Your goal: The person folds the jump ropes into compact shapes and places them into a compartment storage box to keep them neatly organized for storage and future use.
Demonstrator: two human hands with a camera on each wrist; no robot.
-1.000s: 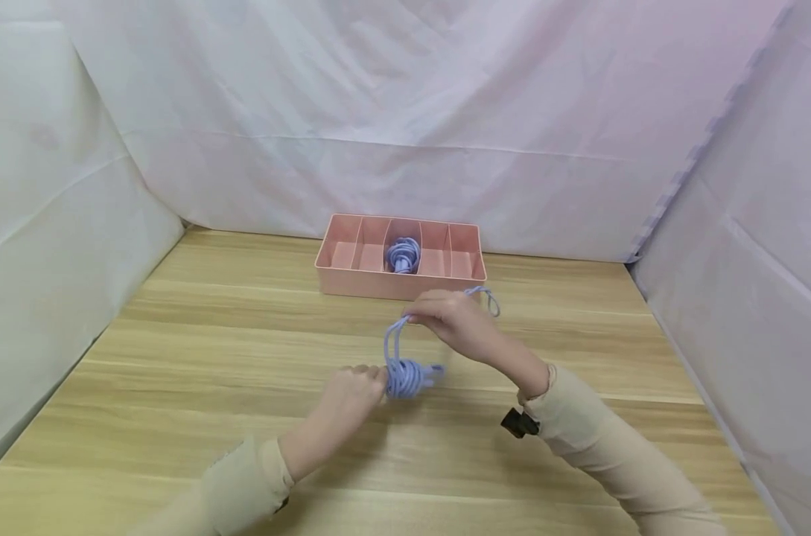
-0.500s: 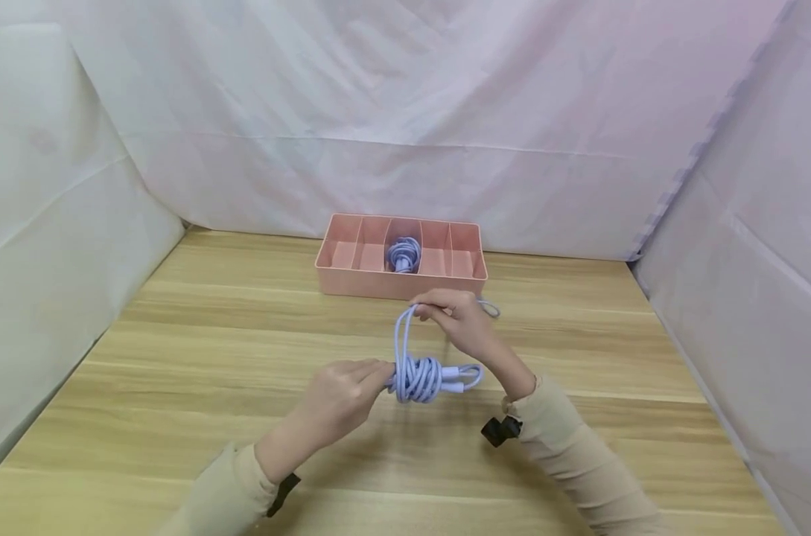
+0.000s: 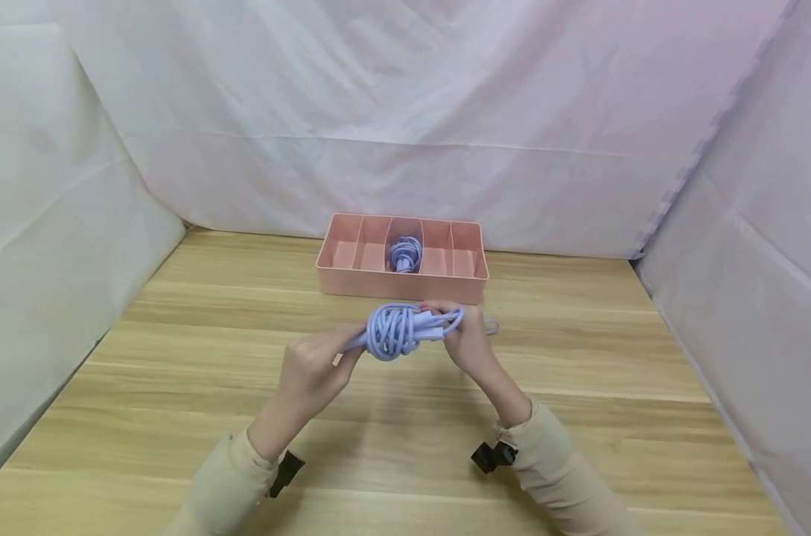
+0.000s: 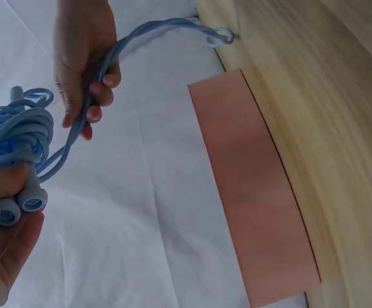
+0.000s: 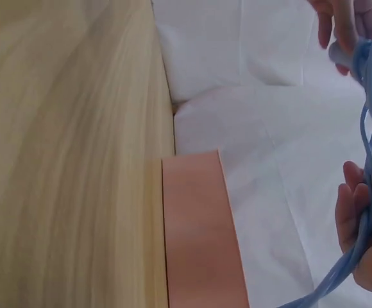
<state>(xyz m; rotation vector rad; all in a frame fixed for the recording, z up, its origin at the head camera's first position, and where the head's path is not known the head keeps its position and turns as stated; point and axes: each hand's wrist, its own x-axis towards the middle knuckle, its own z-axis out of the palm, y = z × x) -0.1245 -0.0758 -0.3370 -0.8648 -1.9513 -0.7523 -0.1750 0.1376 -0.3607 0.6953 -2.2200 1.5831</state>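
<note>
A light blue jump rope (image 3: 393, 333) is wound into a thick bundle round its two handles, held above the table. My left hand (image 3: 314, 366) pinches the handles, whose round hollow ends (image 4: 33, 198) show in the left wrist view. Beyond the bundle, my right hand (image 3: 468, 344) grips the doubled loose cord (image 5: 347, 263) with curled fingers. This cord trails past that hand and ends in a loop (image 4: 220, 38). Behind the hands stands a pink box (image 3: 401, 285) split into compartments. A second light blue rope bundle (image 3: 406, 255) lies in its middle compartment.
The wooden table (image 3: 197, 372) meets a white cloth backdrop (image 3: 405, 97) just behind the box. Cloth walls also flank the table on the left and right. A small black device (image 3: 493, 456) sits at each wrist.
The left hand has turned and lifted the bundle up and away from the body, bringing it in front of the right hand. The right hand keeps its hold on the cord, slightly lower in view.
</note>
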